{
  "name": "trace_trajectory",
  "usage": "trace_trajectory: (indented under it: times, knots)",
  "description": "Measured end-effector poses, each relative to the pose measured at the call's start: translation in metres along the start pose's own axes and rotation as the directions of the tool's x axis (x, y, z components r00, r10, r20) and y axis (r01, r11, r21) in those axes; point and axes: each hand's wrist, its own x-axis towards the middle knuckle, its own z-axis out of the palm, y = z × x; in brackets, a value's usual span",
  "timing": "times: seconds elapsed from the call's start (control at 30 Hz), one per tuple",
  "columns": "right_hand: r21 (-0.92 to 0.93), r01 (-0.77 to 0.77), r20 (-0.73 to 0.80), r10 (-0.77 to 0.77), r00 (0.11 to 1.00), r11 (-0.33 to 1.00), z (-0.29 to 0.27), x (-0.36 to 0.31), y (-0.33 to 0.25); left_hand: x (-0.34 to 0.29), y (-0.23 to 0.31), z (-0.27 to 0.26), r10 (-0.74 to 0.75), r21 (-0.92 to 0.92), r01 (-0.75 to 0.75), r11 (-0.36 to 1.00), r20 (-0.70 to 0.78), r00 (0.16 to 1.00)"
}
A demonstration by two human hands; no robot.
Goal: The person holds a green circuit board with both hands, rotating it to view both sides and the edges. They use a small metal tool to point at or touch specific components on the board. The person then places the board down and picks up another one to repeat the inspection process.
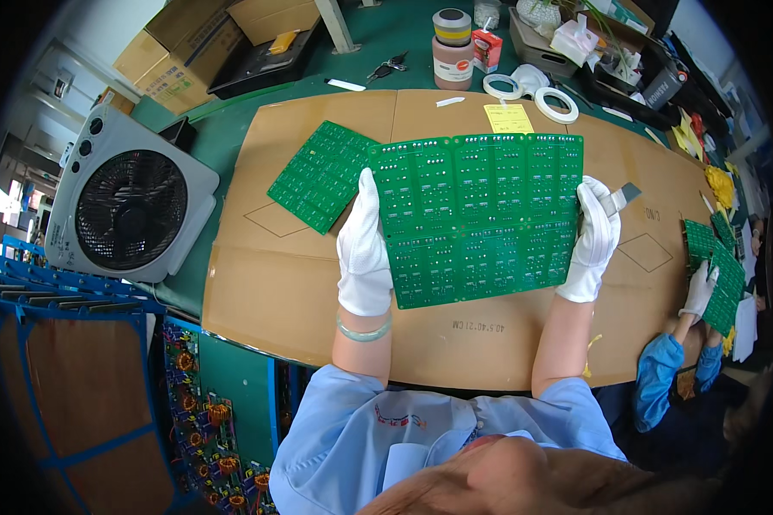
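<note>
A large green circuit board panel [481, 225], divided into several repeated sections, is held up over the cardboard sheet [275, 292]. My left hand [365, 257], in a white glove, grips its left edge with the thumb upright along the front. At the right edge, my gloved right hand [594, 245] closes on the panel too. A small flat tool with a grey blade-like end [629, 191] sticks out from that hand's fingers; its exact kind is unclear. Another green circuit board [322, 176] lies tilted on the cardboard, left of the held panel and partly behind it.
A grey box fan [133, 206] stands at the left. Tape rolls [556, 106], a yellow note [508, 118], a jar [453, 64] and pliers [388, 67] lie at the back. On the right, a co-worker's gloved hand [701, 290] holds another green board [727, 279].
</note>
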Motion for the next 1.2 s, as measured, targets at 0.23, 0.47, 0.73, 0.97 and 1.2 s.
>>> trace_trajectory:
  times: [0.23,0.47,0.73,0.97,1.2]
  knots:
    - [0.006,-0.013,0.015,0.013,1.000,1.000,0.003,-0.002,-0.004,-0.002,0.000,0.004,0.101,0.140,-0.096,0.985,-0.033,0.994]
    - [0.031,-0.030,0.007,0.030,1.000,0.999,0.002,0.000,-0.002,-0.003,0.000,0.001,0.074,0.100,-0.074,0.992,-0.002,0.997]
    - [0.020,-0.013,-0.010,0.014,1.000,1.000,0.002,-0.001,-0.001,-0.004,-0.003,-0.012,0.042,0.215,-0.044,0.976,0.014,0.999]
    - [-0.003,-0.021,0.015,0.021,1.000,1.000,0.001,0.000,-0.001,-0.005,0.002,-0.008,-0.054,0.017,0.055,0.998,-0.046,0.997]
    - [-0.001,0.001,-0.017,-0.001,1.000,1.000,0.004,-0.002,-0.001,-0.004,0.004,-0.004,-0.096,-0.114,0.088,0.989,-0.064,0.993]
